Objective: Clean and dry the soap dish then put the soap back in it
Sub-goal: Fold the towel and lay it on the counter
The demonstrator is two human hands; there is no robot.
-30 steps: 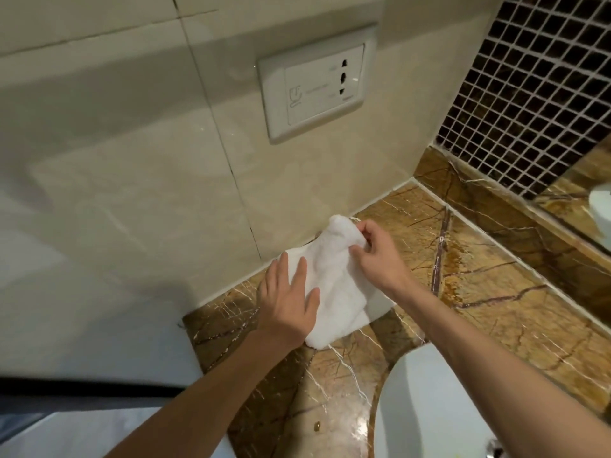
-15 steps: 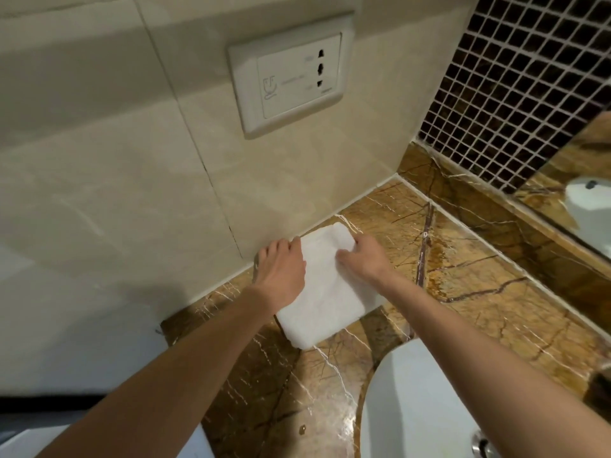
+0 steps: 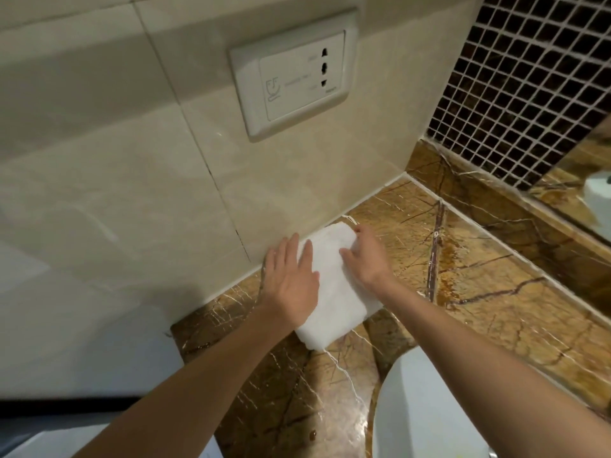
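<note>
A folded white towel [image 3: 334,292] lies flat on the brown marble counter [image 3: 479,292], close to the beige tiled wall. My left hand [image 3: 291,279] rests flat on the towel's left edge, fingers stretched toward the wall. My right hand [image 3: 363,256] presses on the towel's far right part, fingers spread over the cloth. Neither hand grips anything. No soap dish and no soap show in this view.
A white basin [image 3: 429,408] curves in at the lower right. A wall socket plate [image 3: 294,74] sits above the towel. Dark mosaic tiles [image 3: 529,77] and a mirror edge [image 3: 591,180] stand at the right. The counter's left end [image 3: 178,335] drops off near the wall.
The towel has gone from half lifted and loose to folded flat against the counter. Both hands have moved toward the wall and now press on it.
</note>
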